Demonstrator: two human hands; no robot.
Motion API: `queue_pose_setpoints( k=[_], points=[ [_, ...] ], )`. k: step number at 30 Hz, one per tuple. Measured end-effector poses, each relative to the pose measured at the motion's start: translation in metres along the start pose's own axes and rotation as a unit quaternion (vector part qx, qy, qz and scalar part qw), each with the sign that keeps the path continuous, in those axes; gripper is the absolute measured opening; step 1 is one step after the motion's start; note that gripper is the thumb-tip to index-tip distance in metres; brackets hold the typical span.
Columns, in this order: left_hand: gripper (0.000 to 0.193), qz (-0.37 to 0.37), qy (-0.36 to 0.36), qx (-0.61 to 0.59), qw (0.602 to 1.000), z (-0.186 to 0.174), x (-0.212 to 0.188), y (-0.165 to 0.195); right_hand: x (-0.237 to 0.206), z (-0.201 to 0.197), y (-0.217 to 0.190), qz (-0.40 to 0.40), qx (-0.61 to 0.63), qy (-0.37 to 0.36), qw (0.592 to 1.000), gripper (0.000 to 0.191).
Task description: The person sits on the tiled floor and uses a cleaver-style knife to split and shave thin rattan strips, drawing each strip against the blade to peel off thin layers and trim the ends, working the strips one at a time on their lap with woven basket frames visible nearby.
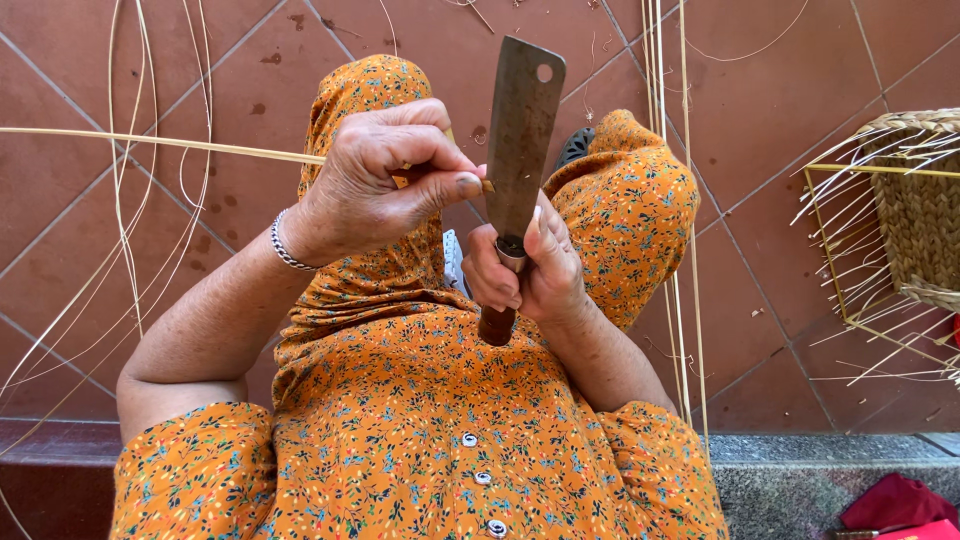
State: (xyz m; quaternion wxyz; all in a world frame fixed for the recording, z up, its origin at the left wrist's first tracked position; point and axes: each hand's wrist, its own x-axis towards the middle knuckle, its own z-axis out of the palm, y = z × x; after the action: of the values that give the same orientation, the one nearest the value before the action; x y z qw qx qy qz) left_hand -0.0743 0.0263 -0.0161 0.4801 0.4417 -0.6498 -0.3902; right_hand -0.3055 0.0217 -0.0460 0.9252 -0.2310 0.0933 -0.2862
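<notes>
- Your right hand (525, 270) is wrapped tight around the dark wooden handle (497, 322) of a cleaver (522, 140), fingers curled shut, and the lower end of the handle sticks out below your fist.
- The cleaver stands almost upright in front of your chest, its flat, worn metal blade pointing up and leaning slightly to the right, with a small round hole near the top corner.
- Your left hand (385, 180) is closed in a pinch, thumb pressed against the curled fingers, gripping a thin pale cane strip (160, 142).
- The strip runs from your pinch out to the left, nearly level, across the picture; its short end meets the left edge of the blade just beside your thumb.
- A silver bracelet (287, 245) sits on your left wrist.
- Both hands are raised above your lap, close together, over your orange flowered dress (400, 400) and your bent knees.
- Loose cane strands (125, 180) lie curved on the reddish tiled floor (800, 100) to your left, and more straight ones stand behind the blade to the right.
- A half-woven basket (915, 210) on a thin wire frame, with loose ends sticking out, sits at the right edge, well apart from your hands.
- A red cloth (895, 500) lies at the lower right corner on the grey stone step (790, 480).
</notes>
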Motion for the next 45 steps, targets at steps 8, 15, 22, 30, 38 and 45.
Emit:
queue_pose_setpoints(
  k=[8, 15, 22, 30, 38, 45],
  points=[
    [0.014, -0.054, -0.036, 0.002, 0.998, -0.013, 0.001, -0.001, 0.001, 0.011, -0.013, -0.02, -0.05, 0.008, 0.999, 0.068],
    [0.02, -0.031, 0.003, 0.09, 0.995, -0.005, -0.004, -0.003, 0.002, 0.002, -0.019, 0.048, 0.006, -0.022, 0.999, 0.079],
    [0.021, -0.028, 0.015, 0.118, 0.993, 0.0, -0.004, -0.003, -0.002, -0.01, -0.017, 0.063, 0.041, -0.017, 0.997, 0.072],
    [0.02, -0.04, 0.019, 0.105, 0.994, 0.007, -0.007, -0.008, -0.001, -0.013, -0.012, 0.068, 0.027, -0.006, 0.997, 0.058],
    [0.021, -0.023, 0.017, 0.074, 0.997, 0.008, -0.004, -0.009, 0.001, -0.003, -0.013, 0.046, 0.0, 0.009, 0.999, 0.062],
    [0.023, -0.047, -0.02, 0.094, 0.994, -0.001, -0.005, -0.01, 0.0, -0.006, -0.019, 0.044, -0.016, -0.03, 0.998, 0.07]
  ],
)
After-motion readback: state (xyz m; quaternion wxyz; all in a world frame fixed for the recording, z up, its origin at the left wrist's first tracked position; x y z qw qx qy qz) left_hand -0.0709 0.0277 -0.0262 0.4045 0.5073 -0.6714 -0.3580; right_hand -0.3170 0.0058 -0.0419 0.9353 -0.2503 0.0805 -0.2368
